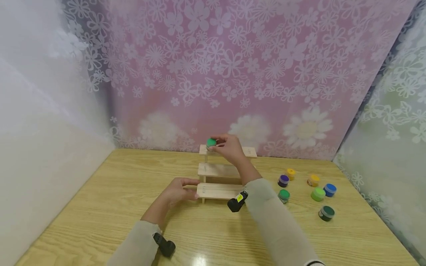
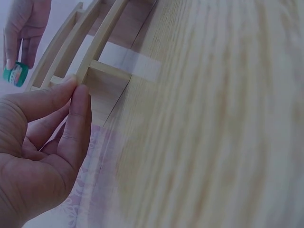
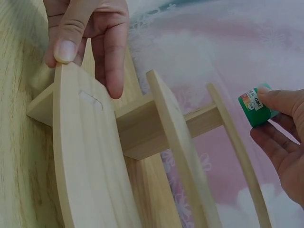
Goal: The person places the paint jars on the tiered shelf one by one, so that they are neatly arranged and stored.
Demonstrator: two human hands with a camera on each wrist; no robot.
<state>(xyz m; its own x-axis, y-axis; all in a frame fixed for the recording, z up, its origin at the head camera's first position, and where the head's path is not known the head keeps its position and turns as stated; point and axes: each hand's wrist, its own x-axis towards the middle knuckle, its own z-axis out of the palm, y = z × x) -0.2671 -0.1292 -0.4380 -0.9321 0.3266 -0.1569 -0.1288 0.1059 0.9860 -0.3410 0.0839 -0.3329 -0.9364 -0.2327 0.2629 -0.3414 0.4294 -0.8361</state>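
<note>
A small green-lidded paint jar (image 1: 211, 143) is pinched between the thumb and fingers of my right hand (image 1: 229, 148), at the left end of the top step of a three-step wooden display stand (image 1: 219, 170). In the right wrist view the jar (image 3: 256, 105) is tilted, label showing, and looks apart from the top board (image 3: 237, 152). My left hand (image 1: 178, 191) grips the left end of the lowest step, thumb and fingertip pinching its edge in the left wrist view, where the left hand (image 2: 47, 137) is close up. My right forearm hides part of the stand's right side.
Several paint jars stand on the wooden table (image 1: 100, 207) to the right: purple (image 1: 283, 180), yellow (image 1: 290, 174), orange-yellow (image 1: 313, 180), blue (image 1: 330, 190), light green (image 1: 318, 194), green (image 1: 284, 196) and dark green (image 1: 326, 213). A flowered pink curtain (image 1: 199, 74) hangs behind the stand.
</note>
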